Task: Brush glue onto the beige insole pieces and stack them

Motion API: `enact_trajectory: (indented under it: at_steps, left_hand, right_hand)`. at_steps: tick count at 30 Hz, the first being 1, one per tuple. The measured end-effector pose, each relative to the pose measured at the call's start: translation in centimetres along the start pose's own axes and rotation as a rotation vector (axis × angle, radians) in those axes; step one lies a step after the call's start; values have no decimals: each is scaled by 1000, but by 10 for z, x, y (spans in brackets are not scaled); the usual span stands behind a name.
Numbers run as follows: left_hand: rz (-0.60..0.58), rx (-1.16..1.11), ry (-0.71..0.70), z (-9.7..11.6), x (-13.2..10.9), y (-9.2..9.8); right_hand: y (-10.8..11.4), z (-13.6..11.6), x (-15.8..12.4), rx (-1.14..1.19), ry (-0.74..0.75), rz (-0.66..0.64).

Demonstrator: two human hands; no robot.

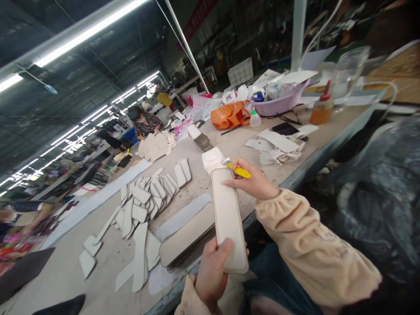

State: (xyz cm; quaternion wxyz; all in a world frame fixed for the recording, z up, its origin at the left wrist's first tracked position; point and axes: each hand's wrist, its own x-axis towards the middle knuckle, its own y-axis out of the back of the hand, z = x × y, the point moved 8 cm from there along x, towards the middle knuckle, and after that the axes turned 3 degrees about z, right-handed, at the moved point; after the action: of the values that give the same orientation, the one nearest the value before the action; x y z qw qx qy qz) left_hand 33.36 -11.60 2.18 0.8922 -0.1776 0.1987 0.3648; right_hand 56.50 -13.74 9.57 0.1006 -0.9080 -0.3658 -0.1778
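A long pale panel with rounded corners and a darker edge (228,214) is held up at the table's front edge. My left hand (213,267) grips its lower end, thumb on top. At its upper end my right hand (252,179) pinches the panel and also holds a yellow-handled brush (242,171). The brush's bristle end is beside a white container (212,158) just beyond the panel. To the left of the panel lies a stack of similar long panels (187,234). Many small pale pieces (144,199) are heaped farther left.
On the table (108,267), an orange bag (229,114), a purple basin (278,104), a red-tipped bottle (322,109) and pale scraps (278,144) lie toward the back and right. A small stack (200,138) stands beyond the container. Other people work at the far left.
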Motion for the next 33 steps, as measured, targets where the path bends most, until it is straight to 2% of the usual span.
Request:
enact_trajectory:
  at_steps: [5, 12, 18, 23, 33]
  left_hand:
    - [-15, 11, -13, -3, 1, 1]
    - [5, -13, 20, -6, 1, 3]
    - [-100, -124, 30, -3, -4, -4]
    - [-120, -109, 31, -9, -6, -4]
    - [-88, -63, 1, -10, -4, 1]
  right_hand:
    - [0, -5, -1, -30, 17, -12]
    - [-1, 3, -2, -22, 6, -14]
    - [5, 3, 0, -26, 18, 32]
    - [6, 6, 2, -1, -9, 66]
    - [8, 9, 2, -31, 0, 80]
